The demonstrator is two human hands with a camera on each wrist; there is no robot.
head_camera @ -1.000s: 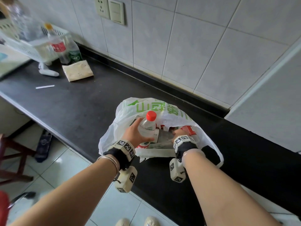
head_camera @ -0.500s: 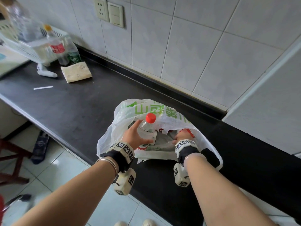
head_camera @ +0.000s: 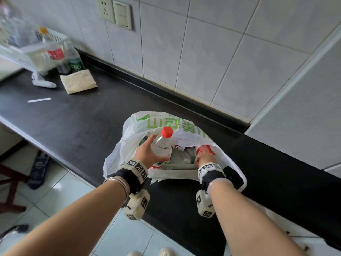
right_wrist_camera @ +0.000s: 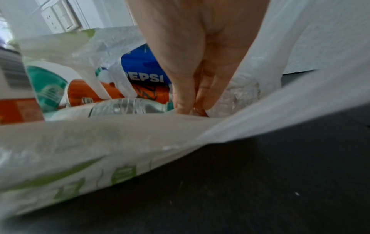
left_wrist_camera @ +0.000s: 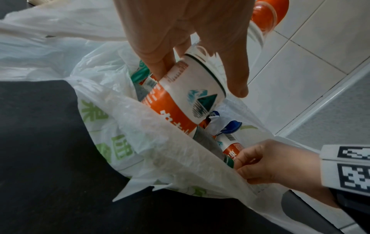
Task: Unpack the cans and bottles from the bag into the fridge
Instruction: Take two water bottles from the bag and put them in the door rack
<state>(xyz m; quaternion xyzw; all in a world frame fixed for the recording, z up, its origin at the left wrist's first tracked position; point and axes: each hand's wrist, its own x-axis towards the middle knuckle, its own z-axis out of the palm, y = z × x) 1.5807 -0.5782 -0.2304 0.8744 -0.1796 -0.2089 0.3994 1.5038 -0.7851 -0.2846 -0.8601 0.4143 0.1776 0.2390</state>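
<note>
A white plastic bag (head_camera: 184, 126) with green print stands open on the black counter (head_camera: 83, 130). My left hand (head_camera: 147, 154) grips a clear water bottle (head_camera: 163, 143) with a red cap and a red-and-white label (left_wrist_camera: 192, 95), upright and half out of the bag's mouth. My right hand (head_camera: 203, 159) reaches into the bag's right side, where its fingers (left_wrist_camera: 250, 161) curl on a second red-labelled bottle (head_camera: 203, 149). Inside lie a clear bottle (right_wrist_camera: 128, 107), a blue Pepsi can (right_wrist_camera: 144, 69) and an orange can (right_wrist_camera: 112, 93). The bag's near wall (right_wrist_camera: 120, 142) hides its bottom.
A grey fridge side (head_camera: 304, 117) rises at the right, against the counter's end. At the back left stand a white basket (head_camera: 18, 56), two bottles (head_camera: 53, 50) and a beige packet (head_camera: 78, 84). A tiled wall runs behind. A dark stool (head_camera: 9, 182) stands on the floor at the left.
Almost nothing: both hands stay at the bag with the same holds, and the view has shifted slightly.
</note>
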